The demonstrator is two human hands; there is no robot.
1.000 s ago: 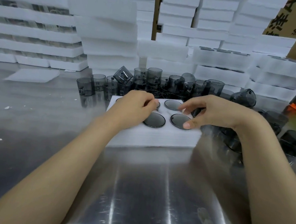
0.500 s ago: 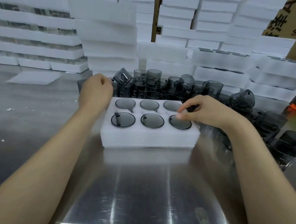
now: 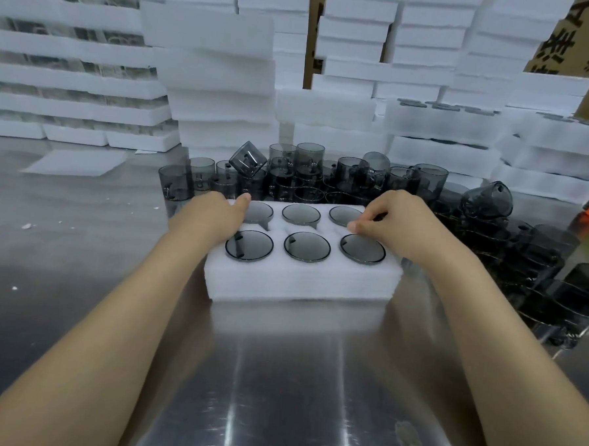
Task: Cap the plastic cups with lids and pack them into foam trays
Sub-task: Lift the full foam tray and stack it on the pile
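A white foam tray [image 3: 300,284] lies on the steel table with six grey plastic cups sunk in its holes, each showing a round lid [image 3: 307,246]. My left hand [image 3: 211,215] holds the tray's left side, thumb over the top by the far left cup; its fingers are hidden. My right hand [image 3: 395,221] grips the tray's far right corner with curled fingers, thumb tip on the foam between the two right lids. Loose grey cups [image 3: 289,174] crowd behind the tray.
More grey cups [image 3: 536,269] lie heaped at the right. Stacks of white foam trays [image 3: 218,82] wall off the back. A flat foam sheet [image 3: 74,162] lies at the far left. A cardboard box [image 3: 568,42] stands at the back right.
My left hand left the tray's middle, reached to the cups at the far left, then came back to the tray's left side. My right hand shifted slightly toward the far right corner.
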